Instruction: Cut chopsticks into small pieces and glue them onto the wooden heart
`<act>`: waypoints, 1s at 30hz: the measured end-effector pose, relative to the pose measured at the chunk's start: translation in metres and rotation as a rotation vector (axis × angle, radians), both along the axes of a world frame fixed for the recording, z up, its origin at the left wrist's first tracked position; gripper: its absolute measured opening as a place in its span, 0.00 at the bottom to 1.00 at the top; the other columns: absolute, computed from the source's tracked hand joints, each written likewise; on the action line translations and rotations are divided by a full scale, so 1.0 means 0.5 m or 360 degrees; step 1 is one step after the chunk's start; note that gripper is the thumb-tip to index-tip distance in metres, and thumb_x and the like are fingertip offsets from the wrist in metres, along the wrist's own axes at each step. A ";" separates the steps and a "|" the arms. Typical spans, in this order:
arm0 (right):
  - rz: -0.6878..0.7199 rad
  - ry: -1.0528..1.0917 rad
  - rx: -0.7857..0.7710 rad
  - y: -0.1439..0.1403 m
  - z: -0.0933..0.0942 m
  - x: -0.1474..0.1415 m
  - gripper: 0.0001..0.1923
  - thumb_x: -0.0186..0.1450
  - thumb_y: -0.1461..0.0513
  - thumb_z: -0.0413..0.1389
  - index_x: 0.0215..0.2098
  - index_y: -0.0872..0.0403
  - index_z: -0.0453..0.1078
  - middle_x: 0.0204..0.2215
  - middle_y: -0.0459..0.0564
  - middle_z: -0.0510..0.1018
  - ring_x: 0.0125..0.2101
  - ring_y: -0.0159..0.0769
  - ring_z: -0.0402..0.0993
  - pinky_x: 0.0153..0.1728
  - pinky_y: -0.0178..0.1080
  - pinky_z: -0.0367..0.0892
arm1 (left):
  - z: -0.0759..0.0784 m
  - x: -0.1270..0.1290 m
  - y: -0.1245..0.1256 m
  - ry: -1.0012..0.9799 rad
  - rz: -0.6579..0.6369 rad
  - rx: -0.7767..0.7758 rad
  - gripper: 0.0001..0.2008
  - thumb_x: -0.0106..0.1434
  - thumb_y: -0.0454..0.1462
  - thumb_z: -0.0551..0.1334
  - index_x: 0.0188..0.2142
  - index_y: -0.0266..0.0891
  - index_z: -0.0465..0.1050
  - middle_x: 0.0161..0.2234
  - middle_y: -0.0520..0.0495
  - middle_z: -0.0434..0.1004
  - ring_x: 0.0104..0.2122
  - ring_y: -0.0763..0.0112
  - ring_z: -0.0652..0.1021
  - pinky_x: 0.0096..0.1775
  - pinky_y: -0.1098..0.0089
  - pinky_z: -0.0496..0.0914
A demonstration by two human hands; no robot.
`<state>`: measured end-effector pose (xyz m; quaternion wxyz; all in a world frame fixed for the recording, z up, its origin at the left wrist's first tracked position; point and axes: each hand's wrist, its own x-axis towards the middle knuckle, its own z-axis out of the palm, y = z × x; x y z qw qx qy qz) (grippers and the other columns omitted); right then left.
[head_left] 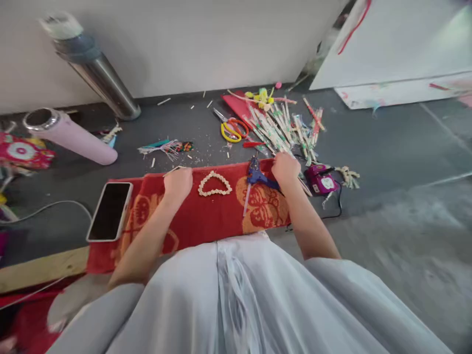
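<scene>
A red patterned cloth (206, 216) covers a board on the grey floor in front of my lap. On it lies a pale heart shape (215, 184) made of small pieces. My left hand (178, 182) rests closed on the cloth just left of the heart, with a thin stick (174, 170) at its fingertips. My right hand (285, 168) is curled at the cloth's far right edge, touching the pile of paper-wrapped sticks (285, 129). A blue glue gun (257, 175) lies on the cloth beside my right hand.
A phone (109, 210) lies at the cloth's left end. Yellow and orange scissors (233, 129), a purple device (322, 180), a pink bottle (70, 135) and a metal cylinder (96, 73) lie on the floor. White boards (398, 54) lean at the back right.
</scene>
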<state>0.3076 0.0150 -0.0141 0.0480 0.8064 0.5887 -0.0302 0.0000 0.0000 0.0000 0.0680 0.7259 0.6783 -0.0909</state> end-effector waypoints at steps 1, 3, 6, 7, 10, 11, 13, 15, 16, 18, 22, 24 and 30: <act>-0.0003 0.0003 -0.0006 0.005 0.001 0.001 0.16 0.65 0.68 0.47 0.48 0.60 0.72 0.48 0.62 0.77 0.46 0.51 0.78 0.44 0.46 0.72 | -0.002 -0.002 0.002 -0.0002 -0.0006 0.0018 0.20 0.68 0.35 0.46 0.44 0.34 0.76 0.45 0.35 0.80 0.47 0.50 0.79 0.43 0.58 0.74; -0.0007 0.0009 -0.0016 0.015 0.002 0.002 0.16 0.65 0.68 0.48 0.49 0.60 0.71 0.48 0.62 0.77 0.46 0.51 0.78 0.44 0.46 0.72 | -0.006 -0.005 0.006 -0.0009 -0.0016 0.0048 0.20 0.69 0.36 0.46 0.45 0.35 0.76 0.45 0.35 0.80 0.46 0.50 0.79 0.43 0.58 0.74; -0.0005 0.0013 -0.0023 0.031 0.002 0.003 0.17 0.65 0.69 0.48 0.49 0.60 0.72 0.48 0.62 0.77 0.47 0.52 0.77 0.44 0.46 0.72 | -0.011 -0.007 0.015 -0.0030 -0.0025 0.0081 0.20 0.69 0.36 0.46 0.46 0.36 0.75 0.45 0.37 0.80 0.46 0.51 0.79 0.42 0.58 0.73; -0.0005 0.0012 -0.0022 0.035 0.002 0.003 0.17 0.65 0.69 0.48 0.49 0.60 0.72 0.48 0.62 0.77 0.48 0.53 0.77 0.44 0.47 0.72 | -0.013 -0.008 0.017 -0.0035 -0.0022 0.0085 0.20 0.69 0.36 0.46 0.47 0.37 0.75 0.45 0.37 0.80 0.46 0.51 0.79 0.42 0.58 0.73; -0.0009 0.0014 -0.0018 0.042 0.002 0.003 0.17 0.64 0.69 0.49 0.49 0.60 0.72 0.49 0.62 0.77 0.48 0.54 0.77 0.45 0.48 0.72 | -0.014 -0.007 0.022 -0.0018 -0.0021 0.0097 0.20 0.68 0.36 0.46 0.46 0.36 0.75 0.44 0.37 0.80 0.45 0.51 0.80 0.42 0.59 0.73; -0.0006 0.0016 -0.0019 0.043 0.003 0.003 0.17 0.64 0.69 0.49 0.49 0.60 0.72 0.49 0.62 0.77 0.48 0.54 0.77 0.45 0.48 0.72 | -0.014 -0.007 0.022 -0.0007 -0.0039 0.0103 0.19 0.68 0.35 0.46 0.45 0.36 0.75 0.44 0.36 0.80 0.45 0.51 0.80 0.42 0.59 0.73; 0.0006 0.0022 -0.0027 0.042 0.003 0.004 0.17 0.64 0.68 0.49 0.49 0.60 0.72 0.49 0.63 0.77 0.48 0.54 0.77 0.45 0.48 0.72 | -0.014 -0.008 0.022 0.0016 -0.0091 0.0113 0.19 0.68 0.35 0.46 0.44 0.35 0.75 0.43 0.35 0.80 0.45 0.51 0.80 0.41 0.59 0.73; 0.0025 0.0031 -0.0037 0.039 0.005 0.006 0.17 0.65 0.68 0.49 0.49 0.60 0.72 0.48 0.63 0.77 0.48 0.54 0.76 0.45 0.48 0.71 | -0.016 -0.009 0.020 0.0029 -0.0147 0.0121 0.19 0.68 0.34 0.45 0.43 0.34 0.75 0.43 0.35 0.80 0.44 0.51 0.80 0.41 0.59 0.73; 0.0036 0.0034 -0.0041 0.036 0.006 0.007 0.17 0.65 0.67 0.49 0.49 0.60 0.72 0.48 0.63 0.77 0.48 0.54 0.76 0.46 0.48 0.71 | -0.016 -0.010 0.018 0.0030 -0.0171 0.0125 0.19 0.68 0.34 0.45 0.43 0.34 0.75 0.42 0.35 0.80 0.44 0.51 0.80 0.41 0.59 0.73; 0.0049 0.0046 -0.0047 0.027 0.012 0.009 0.16 0.65 0.66 0.49 0.48 0.61 0.73 0.48 0.63 0.77 0.49 0.54 0.76 0.46 0.48 0.71 | -0.016 -0.011 0.011 0.0029 -0.0210 0.0152 0.19 0.68 0.33 0.45 0.43 0.33 0.74 0.41 0.34 0.79 0.42 0.51 0.80 0.40 0.58 0.73; 0.0124 0.0126 0.0054 -0.006 0.039 -0.007 0.18 0.66 0.63 0.49 0.51 0.61 0.71 0.48 0.65 0.77 0.49 0.56 0.75 0.47 0.52 0.70 | -0.002 -0.005 -0.012 0.0031 -0.0225 0.0281 0.19 0.68 0.32 0.44 0.47 0.30 0.72 0.42 0.31 0.77 0.43 0.50 0.79 0.39 0.57 0.74; 0.0238 0.0229 0.0192 -0.030 0.056 -0.030 0.20 0.67 0.63 0.48 0.54 0.59 0.69 0.50 0.64 0.76 0.49 0.55 0.75 0.48 0.54 0.70 | 0.013 0.002 -0.028 0.0006 -0.0265 0.0406 0.21 0.68 0.33 0.44 0.54 0.28 0.67 0.47 0.29 0.75 0.48 0.47 0.76 0.42 0.55 0.74; 0.1078 0.0781 0.0600 -0.093 0.091 -0.135 0.25 0.71 0.59 0.41 0.63 0.57 0.62 0.60 0.58 0.69 0.60 0.44 0.66 0.61 0.49 0.63 | 0.062 0.030 -0.078 -0.0239 -0.0617 0.0711 0.27 0.70 0.35 0.47 0.68 0.39 0.49 0.69 0.38 0.50 0.69 0.52 0.52 0.65 0.43 0.52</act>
